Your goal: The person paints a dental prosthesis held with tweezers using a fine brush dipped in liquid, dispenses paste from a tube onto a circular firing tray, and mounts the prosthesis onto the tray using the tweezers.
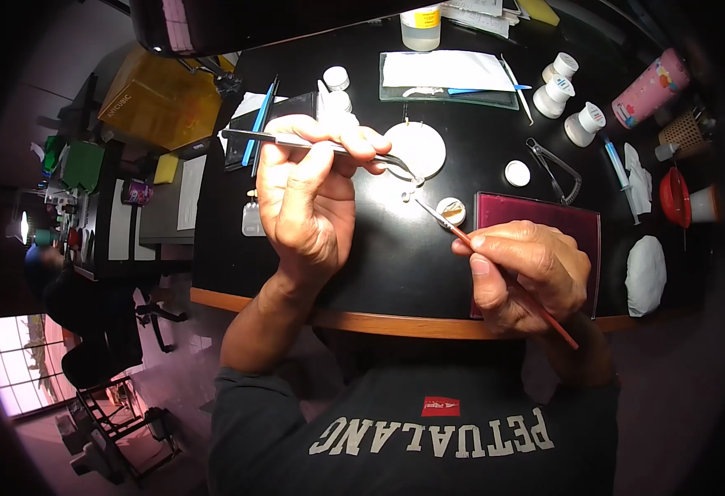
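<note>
My left hand (309,198) pinches a pair of metal tweezers (295,142) with a curved tip. At that tip is a tiny whitish piece (410,193), possibly a dental crown; its detail is too small to make out. My right hand (532,269) grips a thin brush (558,328) with a red handle, its fine tip touching or very close to the piece. Just below the tips stands a small open jar (451,212) with yellowish-brown contents. Behind the tweezers lies a round white disc (419,153). A dark red flat case (495,213) lies partly under my right hand.
A glass slab (495,99) with white paper lies at the back, beside several lidded jars (553,96). A metal caliper (557,169), a pink bottle (650,87) and a red bowl (675,197) stand right. A person (90,306) is in the left background.
</note>
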`<state>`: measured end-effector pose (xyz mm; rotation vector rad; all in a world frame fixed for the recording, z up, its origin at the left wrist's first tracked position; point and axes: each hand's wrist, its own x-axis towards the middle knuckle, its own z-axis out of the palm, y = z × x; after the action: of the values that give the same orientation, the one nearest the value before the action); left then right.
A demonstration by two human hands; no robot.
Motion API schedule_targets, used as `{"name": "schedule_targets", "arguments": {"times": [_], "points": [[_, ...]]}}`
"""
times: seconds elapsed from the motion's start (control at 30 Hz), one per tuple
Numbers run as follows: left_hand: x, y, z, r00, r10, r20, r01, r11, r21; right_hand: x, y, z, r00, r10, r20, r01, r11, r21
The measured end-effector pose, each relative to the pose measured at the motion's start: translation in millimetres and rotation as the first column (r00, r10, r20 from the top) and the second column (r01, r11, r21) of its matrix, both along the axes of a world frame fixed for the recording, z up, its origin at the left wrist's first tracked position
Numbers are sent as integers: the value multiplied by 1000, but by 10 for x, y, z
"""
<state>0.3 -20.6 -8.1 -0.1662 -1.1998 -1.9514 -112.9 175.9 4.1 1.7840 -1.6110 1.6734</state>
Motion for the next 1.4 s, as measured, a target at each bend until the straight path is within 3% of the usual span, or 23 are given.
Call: {"name": "schedule_targets", "arguments": {"times": [0.6, 1.1, 1.33, 1.4], "points": [[-9, 7, 8, 1000, 1, 17, -1, 1000, -28, -14, 18, -2, 999, 5, 36, -6, 999, 42], [-36, -41, -20, 996, -4, 94, -6, 995, 103, -15, 24, -15, 997, -28, 77, 26, 999, 35], [-30, -33, -26, 994, -11, 110, 4, 998, 66, -11, 7, -33, 998, -26, 63, 24, 999, 33], [-15, -63, -60, 993, -28, 116, 25, 999, 25, -19, 57, 27, 999, 17, 46, -22, 993, 119]]}}
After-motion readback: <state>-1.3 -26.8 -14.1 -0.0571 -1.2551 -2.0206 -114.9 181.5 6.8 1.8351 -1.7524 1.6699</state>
